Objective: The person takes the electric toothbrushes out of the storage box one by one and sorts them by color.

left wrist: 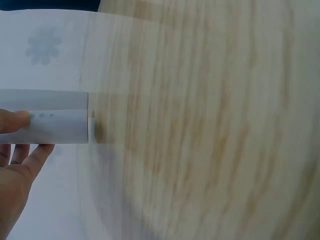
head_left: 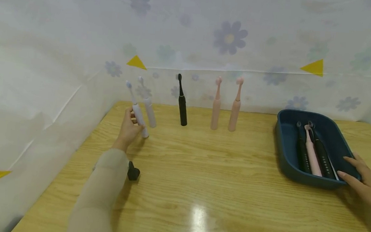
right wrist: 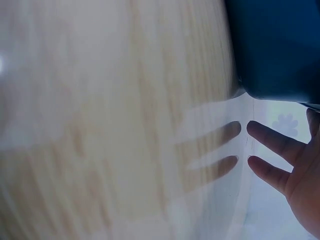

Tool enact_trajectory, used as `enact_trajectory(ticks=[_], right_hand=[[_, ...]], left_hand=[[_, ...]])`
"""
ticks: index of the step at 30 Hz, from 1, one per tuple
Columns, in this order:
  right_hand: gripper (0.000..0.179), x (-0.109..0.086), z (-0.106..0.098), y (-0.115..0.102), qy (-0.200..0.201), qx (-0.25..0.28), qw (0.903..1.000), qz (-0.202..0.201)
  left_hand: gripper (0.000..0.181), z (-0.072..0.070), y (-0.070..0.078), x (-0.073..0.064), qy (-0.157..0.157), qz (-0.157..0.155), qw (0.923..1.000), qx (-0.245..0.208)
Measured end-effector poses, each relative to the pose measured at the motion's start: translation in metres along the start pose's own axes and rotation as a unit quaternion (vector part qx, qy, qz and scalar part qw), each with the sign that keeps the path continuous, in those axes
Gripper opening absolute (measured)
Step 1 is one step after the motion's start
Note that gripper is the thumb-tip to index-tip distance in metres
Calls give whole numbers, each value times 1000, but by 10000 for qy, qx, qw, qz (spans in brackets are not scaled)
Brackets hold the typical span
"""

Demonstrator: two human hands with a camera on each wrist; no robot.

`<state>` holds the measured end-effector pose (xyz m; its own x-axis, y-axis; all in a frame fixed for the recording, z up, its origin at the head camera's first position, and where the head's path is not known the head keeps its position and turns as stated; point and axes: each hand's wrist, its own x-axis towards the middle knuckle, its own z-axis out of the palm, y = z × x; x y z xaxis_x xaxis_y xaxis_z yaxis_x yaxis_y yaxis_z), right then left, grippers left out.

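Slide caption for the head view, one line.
Left hand grips a white electric toothbrush while right hand touches a dark-blue bin.

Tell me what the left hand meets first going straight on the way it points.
Likely the unheld white toothbrush, just beyond the held white toothbrush in the left hand. Depth is unclear, so it might slip past toward the flowered backdrop.

Wooden table (head_left: 219, 185), upright toothbrushes (head_left: 182, 110), blue bin (head_left: 312, 181)

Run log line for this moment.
left hand: grips white toothbrush | right hand: touches blue bin | standing: one white, one black, two pink toothbrushes
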<state>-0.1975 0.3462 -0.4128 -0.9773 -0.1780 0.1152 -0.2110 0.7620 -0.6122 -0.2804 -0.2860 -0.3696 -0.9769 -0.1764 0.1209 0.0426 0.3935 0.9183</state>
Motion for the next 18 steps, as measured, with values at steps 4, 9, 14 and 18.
enact_trajectory(ticks=[4, 9, 14, 18], right_hand=[[62, 0, 1, 0, 2, 31, 10000, -39], [61, -1, 3, 1, 67, -11, 10000, -49], [61, -1, 3, 0, 62, -40, 10000, 16], [61, -1, 1, -3, 34, 9, 10000, 2]], left_hand=[[71, 2, -5, 2, 19, 64, 10000, 46], [68, 2, -8, 5, 53, 235, 9995, 187], [65, 2, -10, 8, 129, 345, 9989, 306], [63, 2, -9, 8, 138, 287, 9989, 355]])
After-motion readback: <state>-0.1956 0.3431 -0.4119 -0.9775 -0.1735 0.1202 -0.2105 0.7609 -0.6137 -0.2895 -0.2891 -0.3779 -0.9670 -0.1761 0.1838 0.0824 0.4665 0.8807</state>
